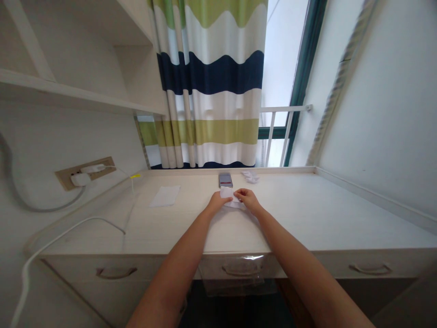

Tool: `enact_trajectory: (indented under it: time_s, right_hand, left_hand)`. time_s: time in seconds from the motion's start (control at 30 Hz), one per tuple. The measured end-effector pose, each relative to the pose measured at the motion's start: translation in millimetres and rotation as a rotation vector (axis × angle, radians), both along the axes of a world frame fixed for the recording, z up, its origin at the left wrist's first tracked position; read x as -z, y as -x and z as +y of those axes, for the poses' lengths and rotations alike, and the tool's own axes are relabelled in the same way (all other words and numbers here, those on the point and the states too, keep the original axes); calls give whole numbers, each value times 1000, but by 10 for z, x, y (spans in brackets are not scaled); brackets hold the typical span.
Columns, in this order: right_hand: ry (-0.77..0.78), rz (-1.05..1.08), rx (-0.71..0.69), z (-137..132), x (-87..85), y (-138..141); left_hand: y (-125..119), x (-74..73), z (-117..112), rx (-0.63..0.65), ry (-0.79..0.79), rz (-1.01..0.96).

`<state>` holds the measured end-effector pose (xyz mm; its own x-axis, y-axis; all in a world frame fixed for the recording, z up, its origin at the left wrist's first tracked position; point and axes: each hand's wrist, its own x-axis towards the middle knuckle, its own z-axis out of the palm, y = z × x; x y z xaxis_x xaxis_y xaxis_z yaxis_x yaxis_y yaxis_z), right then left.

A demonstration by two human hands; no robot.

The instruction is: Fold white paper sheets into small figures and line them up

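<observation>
Your left hand [215, 203] and right hand [249, 201] gripped a folded white paper [227, 193] mid-worktop [307, 214], the fingers [239, 194] pinched closed on it. Farther away lay a white sheet [165, 196] at left, a dark phone [226, 180] centrally, and crumpled paper [251, 176] at right.
</observation>
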<state>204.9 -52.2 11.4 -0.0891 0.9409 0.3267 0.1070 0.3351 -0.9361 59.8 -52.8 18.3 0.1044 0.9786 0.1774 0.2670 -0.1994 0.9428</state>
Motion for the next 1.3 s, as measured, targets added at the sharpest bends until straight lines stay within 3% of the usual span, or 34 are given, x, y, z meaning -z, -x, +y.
enact_trajectory:
  time_s: [0.27,0.9,1.3]
  right_hand:
    - [67,-8,27,-38,-29,0]
    - [-51,-168,65,5,5,-36]
    - [-46,-140,39,-1,-32,-39]
  left_hand:
    - [13,47,70,-75,5,-86]
    - [39,66,111,-110,10,-98]
    - [65,91,148,-128,-1,-175]
